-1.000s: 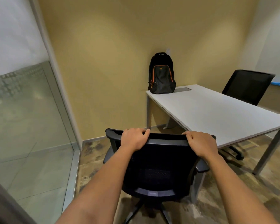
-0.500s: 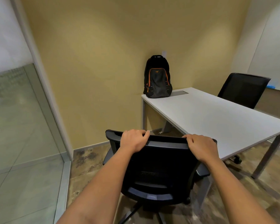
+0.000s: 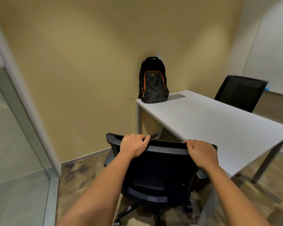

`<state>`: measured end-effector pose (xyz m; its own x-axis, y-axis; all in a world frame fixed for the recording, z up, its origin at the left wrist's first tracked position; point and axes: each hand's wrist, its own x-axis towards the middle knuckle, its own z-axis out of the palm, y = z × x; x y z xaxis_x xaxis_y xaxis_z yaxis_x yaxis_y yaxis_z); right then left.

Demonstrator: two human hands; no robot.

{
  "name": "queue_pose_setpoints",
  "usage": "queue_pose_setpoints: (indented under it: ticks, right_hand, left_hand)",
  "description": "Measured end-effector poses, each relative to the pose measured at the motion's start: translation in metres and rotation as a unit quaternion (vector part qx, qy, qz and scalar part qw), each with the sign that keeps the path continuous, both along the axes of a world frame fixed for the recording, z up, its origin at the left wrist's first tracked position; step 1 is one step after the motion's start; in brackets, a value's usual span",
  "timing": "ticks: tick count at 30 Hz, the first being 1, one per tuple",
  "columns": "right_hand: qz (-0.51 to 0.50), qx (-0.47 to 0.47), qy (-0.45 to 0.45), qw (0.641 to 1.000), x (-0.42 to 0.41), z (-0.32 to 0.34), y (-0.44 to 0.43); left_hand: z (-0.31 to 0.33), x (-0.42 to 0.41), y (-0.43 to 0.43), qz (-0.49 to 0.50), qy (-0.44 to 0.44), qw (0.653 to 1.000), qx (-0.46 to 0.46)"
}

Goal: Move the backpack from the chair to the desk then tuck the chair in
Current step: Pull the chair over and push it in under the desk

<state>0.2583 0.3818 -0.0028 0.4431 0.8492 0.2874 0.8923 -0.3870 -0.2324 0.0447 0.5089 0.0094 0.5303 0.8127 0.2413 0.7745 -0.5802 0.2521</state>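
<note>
A black backpack (image 3: pixel 153 84) with orange trim stands upright on the far left corner of the white desk (image 3: pixel 216 126), leaning against the yellow wall. In front of me is a black mesh office chair (image 3: pixel 155 170) on castors, its back towards me. My left hand (image 3: pixel 133 145) grips the top edge of the backrest on the left, and my right hand (image 3: pixel 201 153) grips it on the right. The chair stands at the desk's near left side, its right armrest close to the desk edge. The seat is hidden behind the backrest.
A second black chair (image 3: pixel 239 92) stands at the far side of the desk. A frosted glass partition (image 3: pixel 15 152) runs along the left. The desk's grey leg (image 3: pixel 266 162) stands at the right. Bare patterned floor (image 3: pixel 77 173) lies left of the chair.
The view has shifted and tilted up, so the backpack and desk sit lower and further right. Both hands keep their grip on the backrest; the chair looks slightly closer to the desk.
</note>
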Motion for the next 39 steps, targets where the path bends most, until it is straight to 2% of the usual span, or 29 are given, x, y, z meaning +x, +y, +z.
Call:
queue_pose_setpoints:
  ticks: [5, 12, 18, 28, 39]
  right_hand:
    - [-0.023, 0.002, 0.0, 1.0, -0.006, 0.0, 0.034]
    - [-0.048, -0.043, -0.007, 0.998, -0.026, 0.003, 0.085]
    - [-0.12, -0.084, 0.011, 0.989, -0.05, 0.005, 0.139]
    - [-0.213, -0.079, -0.008, 0.974, -0.079, 0.003, 0.208]
    - [-0.265, -0.078, -0.024, 0.961, -0.062, 0.001, 0.282]
  left_hand:
    - [0.0, 0.001, 0.049, -0.025, 0.003, 1.0, 0.006]
    - [-0.003, -0.003, 0.123, -0.064, 0.005, 0.998, 0.003]
    - [-0.007, -0.008, 0.196, -0.127, -0.009, 0.992, 0.003]
    - [-0.006, -0.002, 0.29, -0.205, -0.01, 0.979, 0.01]
    - [-0.008, 0.037, 0.378, -0.264, -0.017, 0.964, 0.021]
